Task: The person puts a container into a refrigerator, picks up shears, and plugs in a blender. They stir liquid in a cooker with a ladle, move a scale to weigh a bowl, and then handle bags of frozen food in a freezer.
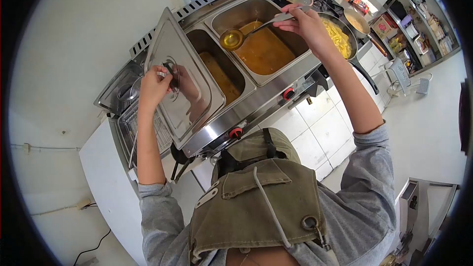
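Observation:
My right hand (305, 27) is closed round the handle of a metal ladle (231, 40). Yellow oily liquid lies in the ladle's bowl, which hangs over a deep fryer vat (246, 12) of orange-brown oil (266, 51). With my left hand (155, 84) I grip the dark knob of a stainless steel lid (194, 83). The lid is tilted up at the left side of a second, narrower vat (199, 37), leaving that vat's brown oil (219, 76) partly uncovered.
Two red knobs (288, 93) sit on the fryer's front. To the right are a pan of yellow strips (337, 37), its black handle (365, 78) jutting forward, and another pan (355, 21). A wire basket (157, 130) stands left; shelves (419, 19) stand far right.

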Demonstrator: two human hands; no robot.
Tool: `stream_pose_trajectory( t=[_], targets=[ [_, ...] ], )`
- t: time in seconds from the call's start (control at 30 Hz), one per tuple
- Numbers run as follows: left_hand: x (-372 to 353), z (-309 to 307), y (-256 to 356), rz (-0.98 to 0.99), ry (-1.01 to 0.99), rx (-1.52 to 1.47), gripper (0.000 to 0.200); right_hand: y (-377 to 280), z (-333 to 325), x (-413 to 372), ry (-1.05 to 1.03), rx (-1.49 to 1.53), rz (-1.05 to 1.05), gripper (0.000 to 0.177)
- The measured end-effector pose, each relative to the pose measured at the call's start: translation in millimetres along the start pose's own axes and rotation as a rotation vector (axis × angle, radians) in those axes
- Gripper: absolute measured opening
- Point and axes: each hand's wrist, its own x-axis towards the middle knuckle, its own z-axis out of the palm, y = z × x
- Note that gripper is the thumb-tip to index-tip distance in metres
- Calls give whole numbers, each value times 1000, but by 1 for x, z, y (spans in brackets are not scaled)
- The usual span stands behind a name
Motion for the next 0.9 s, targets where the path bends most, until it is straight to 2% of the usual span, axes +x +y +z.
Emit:
stream_pose_trajectory(
  t=[0.23, 0.33, 0.37, 0.43, 0.47, 0.53, 0.57, 0.63, 0.67, 0.73, 0.8, 0.83, 0.9],
  targets=[
    [2, 0, -7, 0, 6, -14, 19, 15, 41, -18, -105, 96, 22, 22],
    [0, -2, -2, -1, 19, -8, 19, 19, 61, -39, -200, -116, -194, 11],
    [0, -2, -2, -1, 19, -7, 19, 18, 65, -48, -200, -115, -194, 11],
    [1, -1, -4, 2, 22, -8, 19, 16, 68, -62, -381, -638, -652, 11],
    [1, -1, -4, 2, 19, -8, 19, 17, 68, -69, -380, -637, -649, 11],
    [2, -1, -3, -13, 6, -11, 18, 18, 64, -79, -613, -892, -854, 16],
    [2, -1, -4, -10, 3, -11, 18, 21, 61, -79, -610, -894, -852, 16],
    [4, -1, -8, 22, 5, -17, 18, 29, 55, -76, -518, -715, -765, 20],
    [5, 0, -8, 24, 5, -18, 18, 28, 51, -70, -374, -607, -788, 20],
    [5, 0, -10, 8, 4, -14, 18, 33, 36, -52, -145, -341, -568, 16],
    [6, 1, -12, 8, 6, -20, 18, 39, 19, -33, 41, 7, -434, 12],
    [7, 2, -13, 9, 9, -27, 18, 43, 8, -25, 42, 6, -434, 12],
    [6, 2, -11, 7, 5, -26, 18, 54, -14, -12, 155, -274, -438, 12]
  ],
)
